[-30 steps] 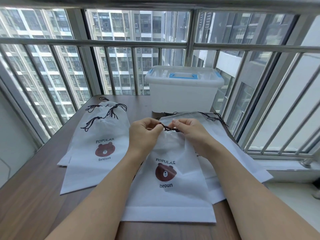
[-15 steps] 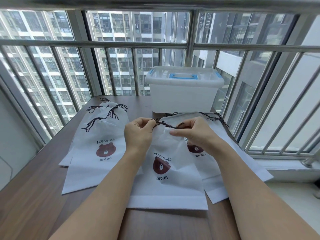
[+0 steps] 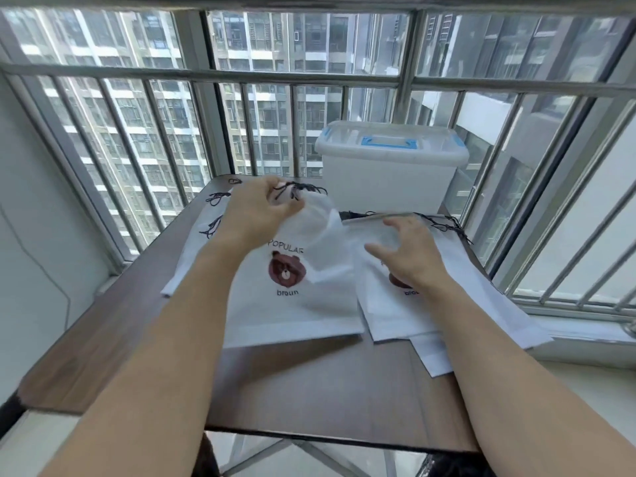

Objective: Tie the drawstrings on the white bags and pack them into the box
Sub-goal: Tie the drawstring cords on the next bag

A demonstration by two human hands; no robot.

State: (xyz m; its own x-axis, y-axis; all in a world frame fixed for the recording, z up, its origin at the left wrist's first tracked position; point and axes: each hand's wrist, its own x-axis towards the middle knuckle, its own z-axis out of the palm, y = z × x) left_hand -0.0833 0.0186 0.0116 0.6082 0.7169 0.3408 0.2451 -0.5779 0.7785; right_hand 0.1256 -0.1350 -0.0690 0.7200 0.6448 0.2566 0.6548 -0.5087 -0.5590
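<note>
- Box (image 3: 389, 166): one white translucent plastic box at the far end of the brown surface (image 3: 309, 390), against the window bars. Its lid is on, with a blue handle and blue side clips. Contents cannot be made out through the walls.
- Bag in hand (image 3: 292, 297): one white drawstring bag printed with a brown bear and the words "POPULAR" and "broun". Its bottom edge lies on the surface; its gathered neck is lifted toward the box.
- Left hand (image 3: 258, 215): fingers curled tight around the gathered neck of that bag, with the dark drawstring (image 3: 296, 192) spilling out past the knuckles.
- Right hand (image 3: 409, 249): fingers spread and relaxed, holding nothing, over the right pile (image 3: 464, 297).
- Right pile: white bags lying flat and overlapping, dark cords at their far edge beside the box. At least three layers show at the near corners; an exact count cannot be told. A bear print shows partly under the wrist.
- Left pile (image 3: 192, 256): white bags flat on the surface, mostly hidden behind the left forearm. Three dark cord bundles (image 3: 215, 226) show at their far ends; the number of bags cannot be confirmed.
</note>
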